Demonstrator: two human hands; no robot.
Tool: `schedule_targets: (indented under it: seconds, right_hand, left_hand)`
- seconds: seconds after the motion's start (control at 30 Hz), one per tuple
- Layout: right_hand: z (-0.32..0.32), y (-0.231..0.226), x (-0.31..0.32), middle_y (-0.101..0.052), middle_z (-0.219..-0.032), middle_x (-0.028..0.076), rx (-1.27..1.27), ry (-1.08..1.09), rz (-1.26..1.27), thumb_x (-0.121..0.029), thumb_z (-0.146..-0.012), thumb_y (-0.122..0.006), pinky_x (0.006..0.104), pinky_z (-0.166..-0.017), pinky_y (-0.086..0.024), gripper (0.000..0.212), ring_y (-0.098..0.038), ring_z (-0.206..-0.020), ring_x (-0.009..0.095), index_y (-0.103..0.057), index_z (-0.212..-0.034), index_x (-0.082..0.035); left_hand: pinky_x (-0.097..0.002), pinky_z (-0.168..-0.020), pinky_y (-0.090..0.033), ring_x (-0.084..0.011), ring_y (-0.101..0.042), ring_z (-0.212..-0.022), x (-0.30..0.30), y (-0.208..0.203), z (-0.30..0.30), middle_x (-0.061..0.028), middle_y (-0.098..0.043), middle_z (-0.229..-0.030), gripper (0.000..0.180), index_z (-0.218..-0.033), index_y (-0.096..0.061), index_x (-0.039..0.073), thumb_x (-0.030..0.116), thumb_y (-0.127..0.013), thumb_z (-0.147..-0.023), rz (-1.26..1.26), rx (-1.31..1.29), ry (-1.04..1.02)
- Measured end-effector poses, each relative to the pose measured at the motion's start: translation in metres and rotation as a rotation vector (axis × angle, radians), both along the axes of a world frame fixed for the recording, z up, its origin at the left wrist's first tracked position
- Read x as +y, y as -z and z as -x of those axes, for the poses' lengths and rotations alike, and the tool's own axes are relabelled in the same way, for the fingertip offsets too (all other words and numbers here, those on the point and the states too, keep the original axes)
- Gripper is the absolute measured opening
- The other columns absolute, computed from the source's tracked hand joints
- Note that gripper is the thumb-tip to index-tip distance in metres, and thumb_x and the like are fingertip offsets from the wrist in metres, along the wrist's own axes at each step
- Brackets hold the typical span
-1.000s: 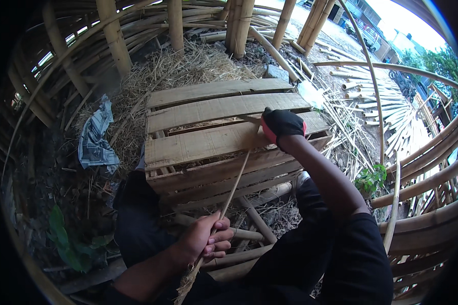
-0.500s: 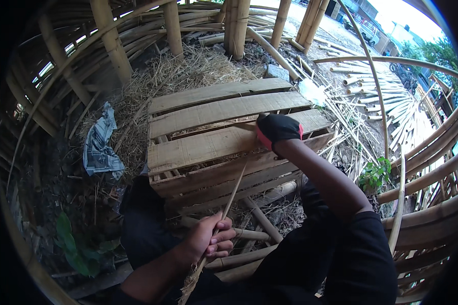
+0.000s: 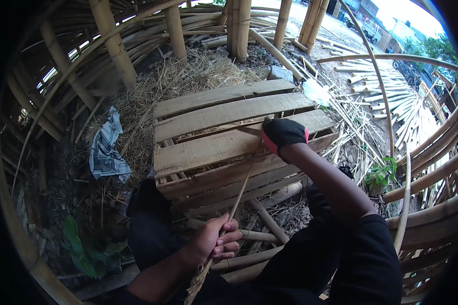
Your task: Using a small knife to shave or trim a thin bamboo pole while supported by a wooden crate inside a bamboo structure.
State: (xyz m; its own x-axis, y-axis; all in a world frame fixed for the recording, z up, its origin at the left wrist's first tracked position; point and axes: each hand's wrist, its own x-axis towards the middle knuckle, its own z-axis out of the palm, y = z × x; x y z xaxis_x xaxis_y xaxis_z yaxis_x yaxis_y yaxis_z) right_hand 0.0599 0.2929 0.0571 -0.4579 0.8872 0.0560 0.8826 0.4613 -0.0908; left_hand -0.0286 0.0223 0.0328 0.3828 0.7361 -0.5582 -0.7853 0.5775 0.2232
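Note:
My left hand (image 3: pixel 220 238) is bare and closed around a thin bamboo strip (image 3: pixel 242 192). The strip slants up and away to the crate's near edge, close under my right hand; its frayed end hangs below my left fist. A black glove with red-pink parts covers my right hand (image 3: pixel 285 135), which is closed on what looks like a knife. Its narrow brownish blade (image 3: pixel 249 130) points left over the crate slats, while the handle is hidden in the glove. Beneath both lies a slatted wooden crate (image 3: pixel 203 151), its boards running left to right.
Straw (image 3: pixel 198 71) is heaped behind the crate. Crumpled newspaper (image 3: pixel 107 147) lies to its left. Bamboo poles (image 3: pixel 234 30) stand at the back, and cut bamboo pieces (image 3: pixel 376 84) cover the ground at right. A leafy plant (image 3: pixel 381 173) grows right of my arm.
The whole view has shifted slightly, so everything sits a little farther right. Both hands keep their grips, with almost no movement relative to the crate.

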Motion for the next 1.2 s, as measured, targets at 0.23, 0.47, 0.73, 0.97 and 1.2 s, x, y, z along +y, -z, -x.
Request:
schedule_targets:
  seconds: [0.23, 0.47, 0.73, 0.97, 1.2]
  right_hand:
    - [-0.010, 0.001, 0.024, -0.068, -0.085, 0.022, -0.104, -0.064, 0.056, -0.038, -0.095, -0.030, 0.0471, -0.078, -0.050, 0.054, -0.066, -0.085, 0.038, -0.068, -0.083, -0.002]
    - [-0.009, -0.025, 0.006, -0.067, -0.089, 0.022, -0.025, 0.036, 0.322, -0.036, -0.094, -0.029, 0.0460, -0.084, -0.048, 0.053, -0.065, -0.088, 0.039, -0.068, -0.087, -0.001]
    - [-0.009, -0.003, -0.015, -0.068, -0.085, 0.021, -0.066, -0.056, 0.120, -0.036, -0.094, -0.032, 0.0473, -0.078, -0.050, 0.048, -0.066, -0.082, 0.037, -0.067, -0.086, -0.004]
    - [-0.015, -0.002, -0.024, -0.069, -0.083, 0.019, 0.044, -0.008, 0.066, -0.030, -0.096, -0.031, 0.0446, -0.073, -0.053, 0.047, -0.067, -0.081, 0.036, -0.067, -0.089, -0.002]
    - [-0.024, -0.018, -0.029, -0.067, -0.093, 0.022, -0.066, -0.067, 0.223, -0.035, -0.097, -0.029, 0.0460, -0.083, -0.049, 0.050, -0.064, -0.090, 0.040, -0.065, -0.094, 0.000]
  left_hand:
    - [-0.0187, -0.031, -0.021, -0.0057, -0.024, -0.033, 0.001, 0.000, 0.000, 0.0053, -0.029, -0.048, 0.041, -0.068, -0.038, 0.019, 0.040, -0.027, -0.102, -0.011, -0.019, 0.014]
    - [-0.0190, -0.031, -0.021, -0.0056, -0.024, -0.033, -0.003, 0.001, 0.001, 0.0053, -0.029, -0.048, 0.041, -0.068, -0.038, 0.019, 0.040, -0.027, -0.102, -0.003, -0.026, 0.005]
    - [-0.0185, -0.030, -0.021, -0.0052, -0.024, -0.033, -0.001, -0.002, -0.001, 0.0052, -0.029, -0.048, 0.042, -0.067, -0.037, 0.019, 0.041, -0.026, -0.102, 0.001, 0.009, 0.017]
    - [-0.0190, -0.030, -0.020, -0.0049, -0.024, -0.033, -0.005, -0.004, -0.004, 0.0054, -0.029, -0.048, 0.042, -0.068, -0.037, 0.019, 0.042, -0.026, -0.102, -0.012, 0.000, 0.041]
    - [-0.0185, -0.032, -0.022, -0.0046, -0.025, -0.033, -0.008, -0.004, -0.002, 0.0058, -0.029, -0.048, 0.042, -0.068, -0.036, 0.019, 0.042, -0.026, -0.102, -0.028, 0.010, 0.049]
